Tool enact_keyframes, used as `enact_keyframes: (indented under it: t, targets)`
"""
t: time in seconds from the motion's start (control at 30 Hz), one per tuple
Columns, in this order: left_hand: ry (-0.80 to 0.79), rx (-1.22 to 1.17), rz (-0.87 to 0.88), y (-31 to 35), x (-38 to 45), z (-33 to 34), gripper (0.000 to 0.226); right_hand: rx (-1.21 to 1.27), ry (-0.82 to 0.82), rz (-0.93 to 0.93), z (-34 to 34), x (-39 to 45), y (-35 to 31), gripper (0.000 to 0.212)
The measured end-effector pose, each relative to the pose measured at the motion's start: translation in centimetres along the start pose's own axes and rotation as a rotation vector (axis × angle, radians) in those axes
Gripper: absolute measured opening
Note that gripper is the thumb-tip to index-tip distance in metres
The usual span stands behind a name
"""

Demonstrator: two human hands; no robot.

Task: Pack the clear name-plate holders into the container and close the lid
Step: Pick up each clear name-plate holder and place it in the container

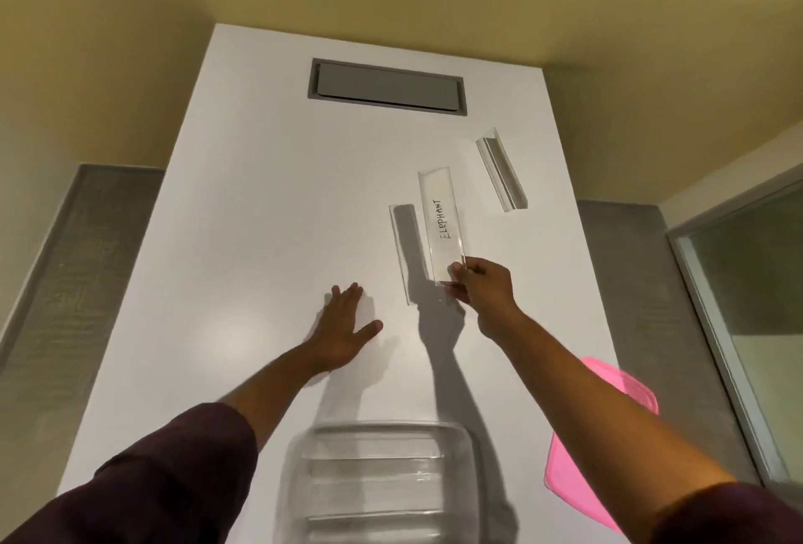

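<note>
My right hand (pixel 482 289) pinches the near end of a clear name-plate holder (pixel 442 221) whose card reads ELEPHANT, lifted a little above the white table (pixel 243 217). Just left of it a second clear holder (pixel 402 252) lies flat on the table. A third holder (pixel 500 171) rests farther back to the right. My left hand (pixel 343 328) lies flat on the table with its fingers spread, holding nothing. A clear plastic container (pixel 373 482) stands at the near edge with holders lying inside it. The pink lid (pixel 582 469) lies to its right, partly hidden by my right forearm.
A grey recessed cable hatch (pixel 388 84) sits in the table's far end. Yellow-green floor surrounds the table. Grey panels flank both sides, and a glass partition (pixel 747 295) stands at the right.
</note>
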State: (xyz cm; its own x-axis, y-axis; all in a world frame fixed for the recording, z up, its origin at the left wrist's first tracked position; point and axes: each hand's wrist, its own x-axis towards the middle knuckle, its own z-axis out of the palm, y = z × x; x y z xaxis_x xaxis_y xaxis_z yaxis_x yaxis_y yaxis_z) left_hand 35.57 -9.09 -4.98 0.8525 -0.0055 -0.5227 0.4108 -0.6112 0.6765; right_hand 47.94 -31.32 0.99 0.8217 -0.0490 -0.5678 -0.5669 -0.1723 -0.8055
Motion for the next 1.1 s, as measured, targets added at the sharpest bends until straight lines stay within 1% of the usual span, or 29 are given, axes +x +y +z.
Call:
enact_keyframes:
  t: [0.07,0.13,0.2,0.33,0.43,0.5,0.57,0.7,0.77,0.87,0.97,1.03,1.1]
  targets:
    - [0.018,-0.283,-0.009,2.8,-1.4,-0.3,0.069,0.086,-0.080,0.025,-0.2,-3.0,1.1,0.016]
    - [0.042,-0.443,-0.002,5.2,-3.0,-0.3,0.061,0.143,-0.136,0.027,-0.3,-5.9,2.4,0.017]
    - [0.037,-0.523,0.002,7.0,-4.7,-0.1,0.059,0.188,-0.176,0.036,-0.3,-8.5,3.6,0.010]
    - [0.035,-0.666,-0.029,8.3,-7.6,0.9,0.058,0.233,-0.236,0.051,-0.2,-12.6,5.2,0.020]
    - [0.115,-0.738,-0.041,8.3,-9.8,1.6,0.046,0.257,-0.304,0.044,-0.2,-15.4,6.1,0.023]
    - [0.157,-0.734,-0.021,8.1,-11.4,2.2,0.035,0.255,-0.341,0.036,-0.3,-17.0,7.0,0.023]
    - [0.200,-0.718,-0.011,7.8,-13.0,2.7,0.031,0.246,-0.383,0.026,-0.5,-18.2,7.8,0.021]
    - [0.224,-0.632,0.013,7.3,-15.5,3.2,0.033,0.193,-0.462,0.006,-1.3,-19.9,9.0,0.024]
    - [0.232,-0.547,0.023,7.1,-16.3,3.3,0.037,0.141,-0.466,0.004,-1.6,-20.3,9.3,0.028]
    - [0.296,-0.313,0.075,6.5,-17.3,3.0,0.038,0.066,-0.411,-0.023,-2.2,-20.9,9.1,0.032]
    - [0.282,-0.151,0.144,5.6,-18.4,2.5,0.040,0.055,-0.319,-0.083,-3.0,-21.1,8.8,0.034]
    - [0.266,-0.080,0.175,4.7,-19.2,2.3,0.041,0.038,-0.227,-0.133,-3.6,-21.1,8.7,0.044]
    - [0.247,-0.021,0.192,3.9,-19.9,2.2,0.042,0.001,-0.137,-0.176,-4.3,-21.1,8.6,0.059]
